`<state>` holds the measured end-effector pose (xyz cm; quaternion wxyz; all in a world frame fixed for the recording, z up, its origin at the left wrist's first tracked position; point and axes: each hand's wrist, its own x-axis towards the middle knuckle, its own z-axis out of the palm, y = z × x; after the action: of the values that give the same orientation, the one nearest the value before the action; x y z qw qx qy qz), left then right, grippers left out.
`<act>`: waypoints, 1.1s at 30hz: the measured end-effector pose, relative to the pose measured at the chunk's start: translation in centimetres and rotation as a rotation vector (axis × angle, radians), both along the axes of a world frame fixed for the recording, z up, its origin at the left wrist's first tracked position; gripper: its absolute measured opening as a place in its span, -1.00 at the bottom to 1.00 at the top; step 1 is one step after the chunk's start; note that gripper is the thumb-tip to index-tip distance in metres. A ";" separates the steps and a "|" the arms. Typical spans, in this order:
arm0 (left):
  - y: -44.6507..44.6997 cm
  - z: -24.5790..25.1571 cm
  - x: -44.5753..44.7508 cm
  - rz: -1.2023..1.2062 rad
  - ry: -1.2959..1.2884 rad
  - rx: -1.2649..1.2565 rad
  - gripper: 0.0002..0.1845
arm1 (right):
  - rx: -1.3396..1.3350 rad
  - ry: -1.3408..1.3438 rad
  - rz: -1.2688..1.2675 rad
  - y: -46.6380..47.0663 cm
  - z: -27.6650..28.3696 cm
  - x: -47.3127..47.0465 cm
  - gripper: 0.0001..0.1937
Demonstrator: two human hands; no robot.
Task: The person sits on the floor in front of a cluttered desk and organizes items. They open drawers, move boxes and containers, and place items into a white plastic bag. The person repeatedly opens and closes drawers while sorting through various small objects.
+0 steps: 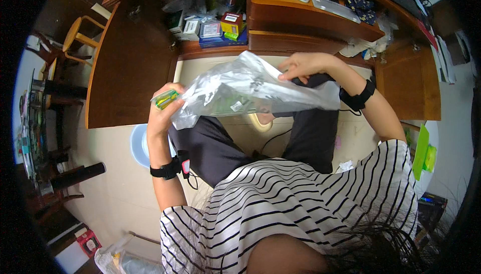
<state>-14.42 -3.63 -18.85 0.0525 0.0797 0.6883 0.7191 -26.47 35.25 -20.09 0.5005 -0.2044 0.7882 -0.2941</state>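
A translucent plastic bag (pixel 240 90) bearing dark print stretches across my knees. Greenish contents with a small white label show through its lower part. My left hand (pixel 161 118) grips the bag's left end, and also holds a small clear pack (pixel 167 99) with green and yellow contents, possibly batteries. At the upper right edge of the bag is my right hand (pixel 310 65), its fingers bent and slightly blurred. The fingertips seem to touch the plastic; whether they pinch it is unclear.
Ahead stands a wooden cabinet (pixel 300 20) with small boxes (pixel 231 24) inside. Its left door (pixel 131 67) and right door (pixel 409 82) swing out at either side. A light blue basin (pixel 139 146) sits by my left leg. Crumpled white paper (pixel 345 166) lies on the floor.
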 end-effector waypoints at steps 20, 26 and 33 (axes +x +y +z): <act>4.1 -1.1 -1.4 0.608 0.102 -0.361 -0.76 | -0.705 0.142 -0.672 -4.5 5.5 4.1 -0.67; 12.7 -1.0 0.4 0.176 -0.021 -0.153 -0.61 | -0.691 0.157 -0.465 -8.0 1.8 5.9 -0.73; 8.1 -3.2 1.2 0.341 -0.021 -0.610 -0.79 | -0.528 0.645 -0.580 -3.4 0.4 4.4 -0.79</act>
<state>-13.19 4.43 -22.06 -0.0399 -0.0630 0.8744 0.4795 -22.03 31.82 -19.68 0.0603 -0.1769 0.8258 -0.5321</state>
